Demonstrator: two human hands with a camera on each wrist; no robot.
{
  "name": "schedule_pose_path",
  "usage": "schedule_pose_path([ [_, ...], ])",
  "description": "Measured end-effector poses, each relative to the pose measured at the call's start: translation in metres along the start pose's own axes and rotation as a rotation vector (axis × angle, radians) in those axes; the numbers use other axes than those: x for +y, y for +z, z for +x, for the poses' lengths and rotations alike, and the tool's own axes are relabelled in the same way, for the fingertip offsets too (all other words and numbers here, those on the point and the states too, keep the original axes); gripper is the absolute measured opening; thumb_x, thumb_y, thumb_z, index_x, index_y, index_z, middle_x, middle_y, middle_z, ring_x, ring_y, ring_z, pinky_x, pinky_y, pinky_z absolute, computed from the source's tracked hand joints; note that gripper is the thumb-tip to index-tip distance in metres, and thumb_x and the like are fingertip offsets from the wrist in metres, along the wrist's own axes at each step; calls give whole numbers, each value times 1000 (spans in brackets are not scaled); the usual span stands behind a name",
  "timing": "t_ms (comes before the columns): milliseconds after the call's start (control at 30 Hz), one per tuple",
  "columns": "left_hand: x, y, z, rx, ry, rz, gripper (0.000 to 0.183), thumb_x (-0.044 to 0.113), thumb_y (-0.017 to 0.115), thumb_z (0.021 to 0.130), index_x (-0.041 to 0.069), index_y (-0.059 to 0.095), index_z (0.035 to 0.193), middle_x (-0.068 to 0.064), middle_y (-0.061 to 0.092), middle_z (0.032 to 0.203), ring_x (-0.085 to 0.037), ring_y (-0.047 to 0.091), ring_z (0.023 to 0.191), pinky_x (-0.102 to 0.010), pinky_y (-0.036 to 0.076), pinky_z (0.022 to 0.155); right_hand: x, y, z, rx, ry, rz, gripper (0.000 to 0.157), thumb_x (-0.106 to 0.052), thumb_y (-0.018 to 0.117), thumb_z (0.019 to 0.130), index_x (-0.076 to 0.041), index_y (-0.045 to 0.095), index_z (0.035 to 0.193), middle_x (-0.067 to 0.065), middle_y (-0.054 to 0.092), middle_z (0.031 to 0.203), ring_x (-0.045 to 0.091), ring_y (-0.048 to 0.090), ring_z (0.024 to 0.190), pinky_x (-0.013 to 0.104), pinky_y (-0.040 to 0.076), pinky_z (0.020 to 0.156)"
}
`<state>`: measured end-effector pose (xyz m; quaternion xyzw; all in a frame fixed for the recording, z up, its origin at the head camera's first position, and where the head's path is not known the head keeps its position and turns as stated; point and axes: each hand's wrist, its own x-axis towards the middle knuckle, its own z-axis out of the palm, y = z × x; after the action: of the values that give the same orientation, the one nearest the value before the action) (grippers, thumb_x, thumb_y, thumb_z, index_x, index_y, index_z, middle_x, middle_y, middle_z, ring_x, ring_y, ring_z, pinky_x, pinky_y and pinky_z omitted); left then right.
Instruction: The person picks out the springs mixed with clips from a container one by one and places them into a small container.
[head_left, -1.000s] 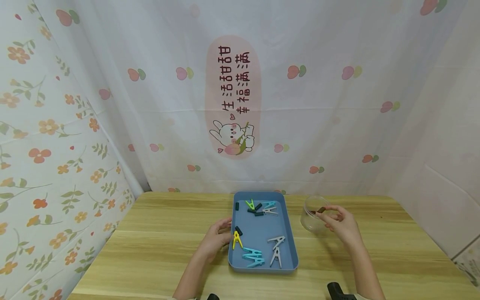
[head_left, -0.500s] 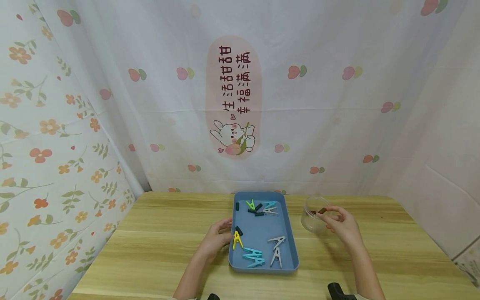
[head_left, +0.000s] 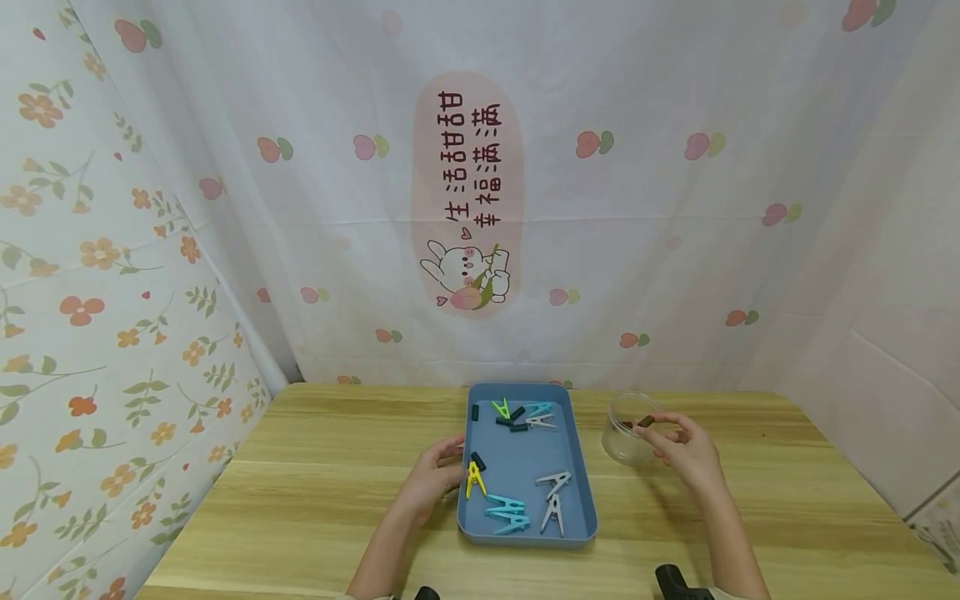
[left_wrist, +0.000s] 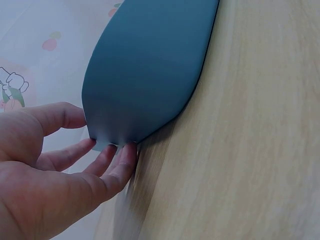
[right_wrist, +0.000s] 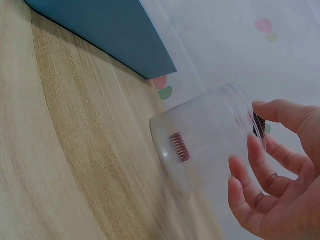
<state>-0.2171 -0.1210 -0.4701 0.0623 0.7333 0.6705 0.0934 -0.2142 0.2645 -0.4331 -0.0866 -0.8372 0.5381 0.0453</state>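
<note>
In the head view my right hand (head_left: 684,446) is at the mouth of a clear plastic jar (head_left: 621,446). Thumb and finger pinch a small dark brown ribbed piece (head_left: 645,422), spring-like in look, at the rim. A similar reddish-brown ribbed piece (right_wrist: 180,147) lies inside the jar near its bottom. My left hand (head_left: 431,479) rests its fingertips against the outer left wall of a blue tray (head_left: 525,467); the left wrist view shows those fingers (left_wrist: 120,167) loosely bent along the wall. Several clothespins and dark ribbed pieces lie in the tray.
Near the tray's far end are a green clothespin (head_left: 501,408) and dark ribbed pieces (head_left: 518,427). Yellow (head_left: 475,481), light blue (head_left: 508,522) and grey clothespins (head_left: 552,515) lie toward its near end. A wooden table (head_left: 322,483) carries everything, with a patterned curtain (head_left: 637,250) behind.
Almost nothing differs. The brown ribbed piece in my right fingers has shifted very slightly at the jar's rim; my left hand stays against the tray.
</note>
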Motion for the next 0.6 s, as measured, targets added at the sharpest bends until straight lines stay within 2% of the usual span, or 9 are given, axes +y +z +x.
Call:
schedule_pose_path([
  [433, -4, 0, 3, 8, 11, -24, 68, -6, 61, 87, -14, 41, 152, -37, 47, 145, -37, 60, 120, -37, 56, 93, 0, -1, 0, 2, 6, -8, 57, -29, 75, 100, 3, 53, 142, 1, 71, 94, 18, 67, 86, 30, 57, 80],
  [600, -3, 0, 3, 6, 2, -18, 69, -6, 62, 87, -13, 42, 152, -36, 47, 146, -37, 60, 121, -38, 57, 94, 0, -1, 0, 0, 15, -20, 59, -33, 74, 100, 2, 53, 143, 5, 73, 103, 20, 68, 92, 31, 57, 82],
])
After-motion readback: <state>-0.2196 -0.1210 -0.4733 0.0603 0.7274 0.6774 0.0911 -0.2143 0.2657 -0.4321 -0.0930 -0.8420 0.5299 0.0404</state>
